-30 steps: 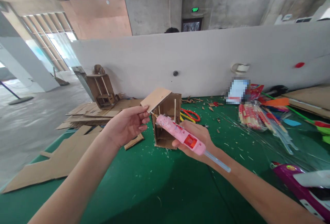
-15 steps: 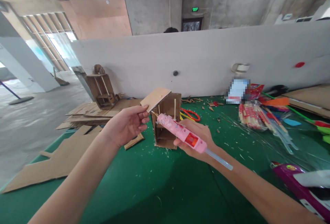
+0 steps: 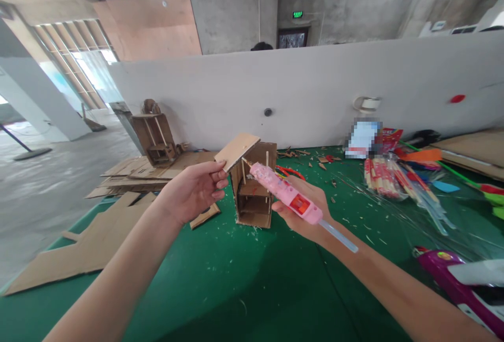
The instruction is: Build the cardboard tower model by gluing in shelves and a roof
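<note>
Left hand: pinches a corner of the cardboard flap (image 3: 237,149) between thumb and fingers (image 3: 221,166).
Right hand (image 3: 301,203): grips the pink glue gun (image 3: 284,191) — its nozzle at the flap's edge, a clear glue stick (image 3: 338,236) out the back.
Cardboard box (image 3: 255,204): upright on the green desk (image 3: 220,284), just beneath the flap.
Scissors (image 3: 292,172): partly hidden behind the right hand.

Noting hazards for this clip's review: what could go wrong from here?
The tip of the pink plastic glue gun, in the right hand, is close to the fingers of the left hand; if hot, a slip might burn them. The left hand pinches the flat, brown cardboard panel near one corner, so it could tilt.
</note>
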The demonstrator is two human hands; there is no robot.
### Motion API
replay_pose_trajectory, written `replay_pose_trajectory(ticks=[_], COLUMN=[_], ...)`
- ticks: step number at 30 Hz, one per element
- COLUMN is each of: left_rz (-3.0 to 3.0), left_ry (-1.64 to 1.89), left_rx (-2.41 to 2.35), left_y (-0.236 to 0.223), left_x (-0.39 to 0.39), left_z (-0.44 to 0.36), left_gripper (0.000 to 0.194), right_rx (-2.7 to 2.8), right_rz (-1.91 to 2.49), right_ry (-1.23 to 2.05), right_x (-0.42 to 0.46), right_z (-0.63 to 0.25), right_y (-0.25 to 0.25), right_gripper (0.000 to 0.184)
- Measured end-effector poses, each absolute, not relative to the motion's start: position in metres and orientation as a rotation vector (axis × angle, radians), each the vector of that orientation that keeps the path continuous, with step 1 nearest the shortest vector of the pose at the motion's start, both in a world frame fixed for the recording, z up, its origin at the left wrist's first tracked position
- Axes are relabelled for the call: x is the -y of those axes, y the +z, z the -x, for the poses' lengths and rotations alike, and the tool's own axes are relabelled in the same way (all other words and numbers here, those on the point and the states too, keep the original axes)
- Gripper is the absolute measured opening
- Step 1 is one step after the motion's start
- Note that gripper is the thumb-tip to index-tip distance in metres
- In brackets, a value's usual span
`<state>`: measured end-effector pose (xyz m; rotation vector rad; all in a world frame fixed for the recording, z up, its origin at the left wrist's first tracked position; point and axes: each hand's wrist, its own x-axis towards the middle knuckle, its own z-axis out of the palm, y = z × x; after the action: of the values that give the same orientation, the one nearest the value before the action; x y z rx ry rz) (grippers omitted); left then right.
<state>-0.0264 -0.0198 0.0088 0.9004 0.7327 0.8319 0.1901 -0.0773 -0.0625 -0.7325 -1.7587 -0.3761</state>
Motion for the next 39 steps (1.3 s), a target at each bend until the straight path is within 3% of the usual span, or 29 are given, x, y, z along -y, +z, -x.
replay_pose_trajectory(ticks=[39], left_rz=[-0.890], left_ry=[0.844], left_rx=[-0.776], left_y=[0.010], left_x=[0.020], left_z=[0.027], left_gripper=[0.005], right_rx=[1.691], right_rz=[0.836], right_ry=[-0.327], right_x=[0.079], right_z=[-0.198], right_y=[-0.056], right_gripper=[0.029])
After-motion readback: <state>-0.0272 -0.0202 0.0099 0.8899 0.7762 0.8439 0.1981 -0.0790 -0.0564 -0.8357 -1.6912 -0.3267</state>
